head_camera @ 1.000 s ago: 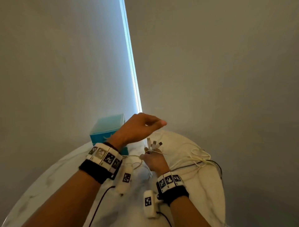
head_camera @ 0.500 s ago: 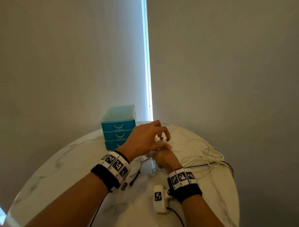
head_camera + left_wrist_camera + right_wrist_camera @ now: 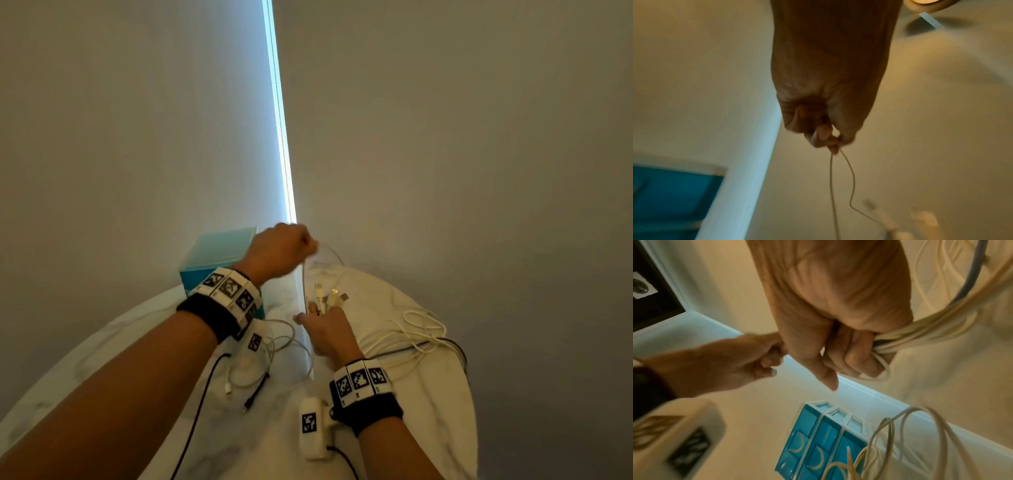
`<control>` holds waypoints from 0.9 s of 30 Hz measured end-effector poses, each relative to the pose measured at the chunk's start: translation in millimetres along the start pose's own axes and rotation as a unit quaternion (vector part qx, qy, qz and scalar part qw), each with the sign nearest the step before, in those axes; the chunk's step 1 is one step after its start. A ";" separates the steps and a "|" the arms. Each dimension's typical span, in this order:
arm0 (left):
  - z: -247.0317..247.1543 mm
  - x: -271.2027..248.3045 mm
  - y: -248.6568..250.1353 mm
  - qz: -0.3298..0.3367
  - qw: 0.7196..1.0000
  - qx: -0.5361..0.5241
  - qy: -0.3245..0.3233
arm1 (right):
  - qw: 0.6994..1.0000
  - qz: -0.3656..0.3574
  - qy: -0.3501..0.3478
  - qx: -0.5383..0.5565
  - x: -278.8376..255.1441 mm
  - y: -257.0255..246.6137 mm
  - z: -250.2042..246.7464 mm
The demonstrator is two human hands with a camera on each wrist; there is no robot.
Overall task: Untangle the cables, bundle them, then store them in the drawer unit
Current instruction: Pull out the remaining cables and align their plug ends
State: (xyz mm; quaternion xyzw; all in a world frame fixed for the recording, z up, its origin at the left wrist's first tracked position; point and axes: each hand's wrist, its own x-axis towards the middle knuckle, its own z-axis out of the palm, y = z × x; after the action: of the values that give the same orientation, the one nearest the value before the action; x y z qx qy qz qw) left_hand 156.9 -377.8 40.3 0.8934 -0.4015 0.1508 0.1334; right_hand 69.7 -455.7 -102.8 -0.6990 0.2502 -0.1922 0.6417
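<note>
Left hand (image 3: 279,251), raised above the surface (image 3: 144,346), pinches one thin cable (image 3: 831,186); right hand (image 3: 327,334) clenches the cable bundle (image 3: 906,335) near its plugs (image 3: 327,296). Light and limp, likely to snag: best held near the ends. Drawer unit (image 3: 818,446) stands behind.

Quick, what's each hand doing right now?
Left hand: raised, pinching a thin white cable.
Right hand: gripping a bunch of cables, plugs sticking up.

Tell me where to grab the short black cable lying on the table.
Pinch the black cable just behind its plug, coming from above on the near side: that end lies flat and clear on the table, while its far end meets the loose white loop.
</note>
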 end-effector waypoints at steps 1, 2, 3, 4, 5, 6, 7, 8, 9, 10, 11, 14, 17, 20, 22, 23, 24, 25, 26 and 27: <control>1.3 8.0 -11.0 -0.045 0.996 -0.072 0.020 | 0.999 0.001 0.032 0.036 -0.7 -5.2 -0.2; 5.1 12.6 -16.6 -0.053 0.986 -0.161 -0.005 | 0.997 -0.010 0.062 0.052 -2.1 -9.2 1.8; 10.1 15.0 -16.7 -0.028 0.969 -0.240 -0.058 | 0.992 -0.040 0.107 0.054 -4.8 -14.6 0.4; 15.3 14.1 -11.7 0.005 0.952 -0.288 -0.103 | 0.981 -0.075 0.169 0.064 -7.2 -19.1 -1.5; 19.4 10.9 -5.2 0.036 0.942 -0.310 -0.124 | 0.962 -0.119 0.231 0.081 -4.7 -18.4 -4.5; 20.9 7.0 1.7 0.064 0.937 -0.322 -0.120 | 0.949 -0.144 0.248 0.127 -3.2 -19.1 -7.7; 20.1 2.2 7.5 0.081 0.933 -0.336 -0.105 | 0.943 -0.181 0.234 0.151 -0.1 -18.0 -13.7; 17.9 -3.5 9.5 0.080 0.928 -0.355 -0.087 | 0.917 -0.252 0.261 0.164 0.6 -15.4 -12.2; 14.4 -11.5 9.3 0.072 0.923 -0.373 -0.069 | 0.899 -0.300 0.290 0.135 -5.3 -16.9 -8.4; 11.0 -21.2 7.3 0.064 0.918 -0.387 -0.054 | 0.873 -0.351 0.321 0.107 -7.7 -18.2 -6.8; 8.7 -32.3 2.8 0.054 0.915 -0.398 -0.037 | 0.864 -0.375 0.318 0.106 -6.0 -15.8 -5.3; 6.2 -70.4 -14.6 0.009 0.898 -0.439 0.010 | 0.926 -0.322 0.197 0.008 4.0 -13.0 1.2; 14.2 -108.6 -37.9 -0.074 0.876 -0.477 0.028 | 0.963 -0.213 0.123 -0.108 15.0 5.4 8.5; 31.1 -134.3 -70.5 -0.146 0.858 -0.491 0.037 | 0.953 -0.199 0.140 -0.181 11.0 8.9 3.5; 43.1 -145.2 -90.5 -0.178 0.858 -0.481 0.029 | 0.953 -0.193 0.074 -0.222 9.7 7.2 2.4; 49.2 -149.3 -99.5 -0.191 0.858 -0.475 0.029 | 0.941 -0.204 0.067 -0.263 8.6 6.1 2.0; 54.5 -152.8 -106.4 -0.202 0.855 -0.476 0.032 | 0.940 -0.209 0.064 -0.262 6.1 3.1 2.3; 58.9 -155.4 -112.0 -0.210 0.851 -0.480 0.036 | 0.952 -0.200 0.050 -0.228 1.7 -0.1 2.0; 62.5 -156.9 -116.1 -0.216 0.847 -0.485 0.037 | 0.957 -0.190 0.026 -0.219 0.8 -1.0 1.9; 65.5 -158.2 -119.4 -0.218 0.845 -0.487 0.035 | 0.950 -0.202 0.005 -0.238 0.7 -1.0 2.6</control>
State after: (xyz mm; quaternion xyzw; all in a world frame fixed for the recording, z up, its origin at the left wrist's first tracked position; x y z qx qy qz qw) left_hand 158.0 -217.6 -93.4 0.7722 -0.2136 -0.0657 0.5948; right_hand 71.8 -454.0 -102.1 -0.8662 0.1457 -0.2561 0.4035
